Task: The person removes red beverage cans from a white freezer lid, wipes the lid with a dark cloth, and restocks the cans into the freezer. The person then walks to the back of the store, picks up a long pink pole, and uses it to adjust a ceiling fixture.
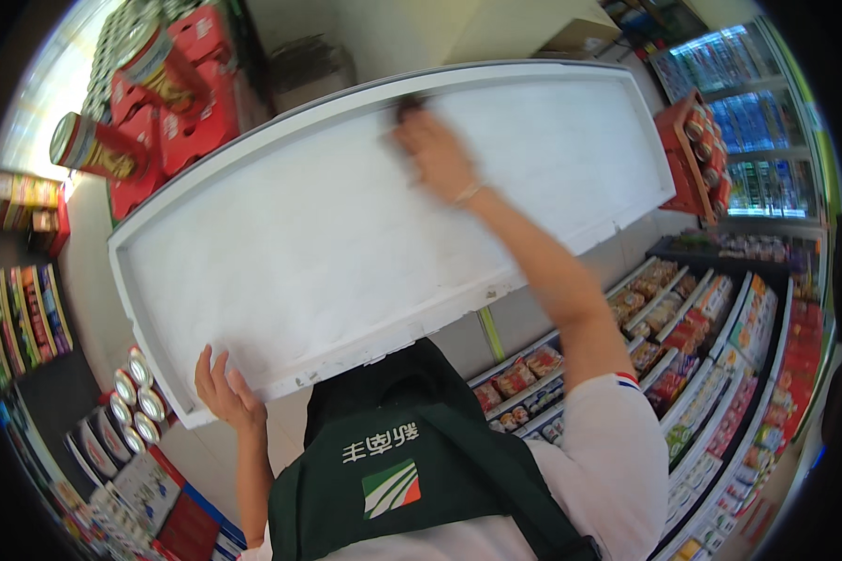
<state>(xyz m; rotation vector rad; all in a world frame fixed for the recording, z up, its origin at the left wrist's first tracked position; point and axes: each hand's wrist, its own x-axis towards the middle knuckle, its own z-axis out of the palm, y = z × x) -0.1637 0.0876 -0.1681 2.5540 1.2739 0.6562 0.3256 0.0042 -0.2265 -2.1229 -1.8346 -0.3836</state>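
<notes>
A long white rimmed panel point(309, 238), like a shallow tray, spans the space before me at a slant. Its near rim is chipped and stained in places. My left hand point(228, 393) grips the near rim close to the panel's left corner, fingers bent over the edge. My right hand point(435, 154) reaches across to the far side of the panel and is blurred. Under its fingertips is a small dark object point(410, 105), too blurred to name, against the inside of the far rim.
Red drink packs point(203, 112) with large cans point(102, 147) stand beyond the panel's left side. An orange-red crate point(680, 154) of cans is at its right end. Shelves of packaged food point(673, 329) lie to the right, and stacked tins point(137, 400) to the left.
</notes>
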